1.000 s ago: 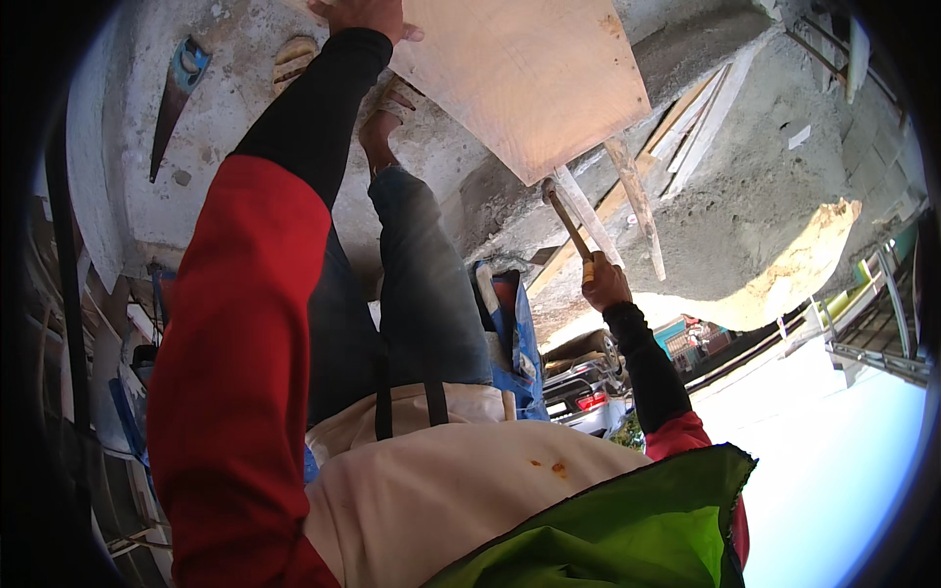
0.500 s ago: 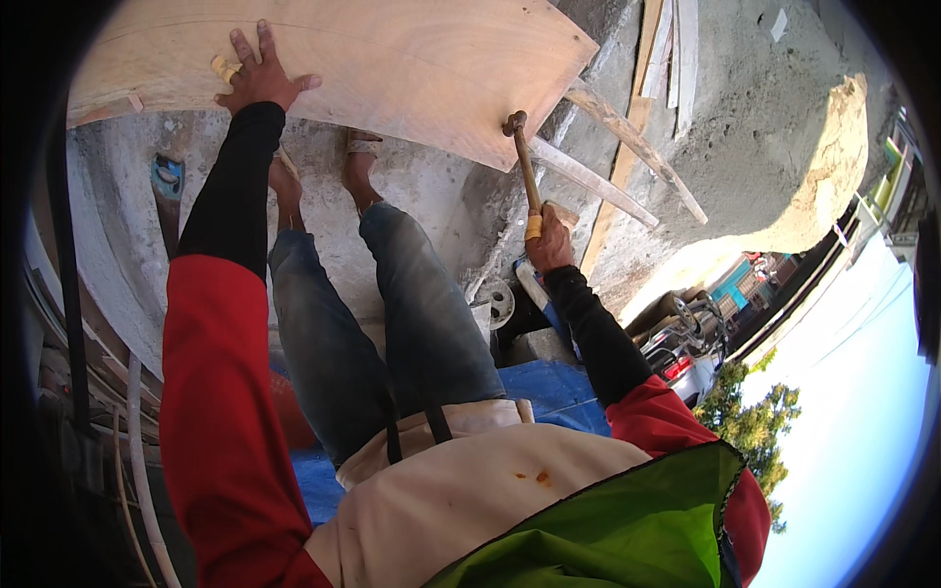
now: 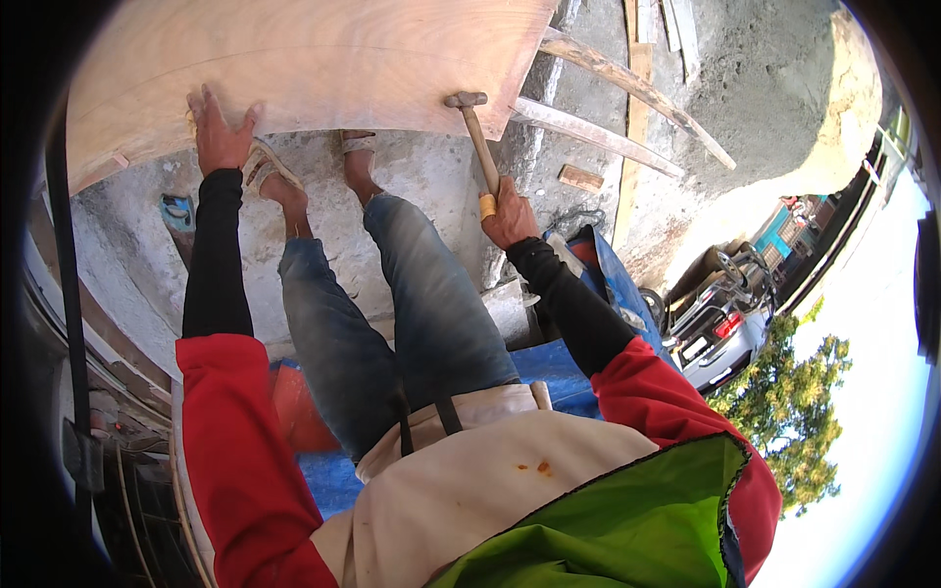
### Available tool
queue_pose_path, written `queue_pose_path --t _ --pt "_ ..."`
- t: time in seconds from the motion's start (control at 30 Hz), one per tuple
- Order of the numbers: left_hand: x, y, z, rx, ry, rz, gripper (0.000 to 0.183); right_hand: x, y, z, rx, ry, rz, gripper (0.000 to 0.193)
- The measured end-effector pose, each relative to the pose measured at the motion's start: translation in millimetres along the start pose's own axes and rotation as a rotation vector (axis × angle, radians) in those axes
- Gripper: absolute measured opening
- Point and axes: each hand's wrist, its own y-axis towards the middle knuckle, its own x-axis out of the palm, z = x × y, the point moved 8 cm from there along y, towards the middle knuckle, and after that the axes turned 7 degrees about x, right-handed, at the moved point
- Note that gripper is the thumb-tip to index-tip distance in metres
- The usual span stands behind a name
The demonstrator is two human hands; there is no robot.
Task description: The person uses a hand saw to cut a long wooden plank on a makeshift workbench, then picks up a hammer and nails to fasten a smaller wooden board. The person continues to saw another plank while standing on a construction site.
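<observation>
A large, light-brown plywood sheet [image 3: 323,64] spans the upper left of the head view. On its near edge lies my left hand [image 3: 222,135], fingers spread and palm down. My right hand [image 3: 510,214] is closed around the wooden handle of a hammer [image 3: 478,147]. The hammer's rusty head is over the sheet, close to its near right corner; whether it touches the wood I cannot tell. Yellowish wrapping shows on the handle beside my fingers.
Wooden poles [image 3: 598,137] jut out from the sheet's right end across rough concrete [image 3: 735,88]. A blue-handled saw [image 3: 177,213] is left of my feet. A short wood block [image 3: 581,177] lies right of the hammer. Blue tarp [image 3: 559,370] and a motorcycle [image 3: 720,304] are at lower right.
The hammer and my right hand have shifted left, away from the sheet's corner. My left hand sits nearer and farther left, at the sheet's edge. The whole view has also shifted somewhat.
</observation>
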Motion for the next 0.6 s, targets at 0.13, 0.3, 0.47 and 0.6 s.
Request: queue_pose_path --t 0.13,0.3,0.47,0.6 --pt "15 -103 -31 -0.082 -0.05 0.005 0.098 8 1 2 0.02 -0.029 -0.032 0.034" --pt "58 -282 -74 -0.543 -0.218 -0.396 0.093 0 -3 -7 -0.047 -0.077 0.059 0.031" --pt "52 -404 -90 -1.038 -0.354 -0.591 0.085 -5 -15 -65 -0.379 -0.208 0.087 0.038" --pt "25 -403 -100 -1.02 -0.366 -0.432 0.072 19 -20 -146 -0.56 -0.239 -0.054 0.04"
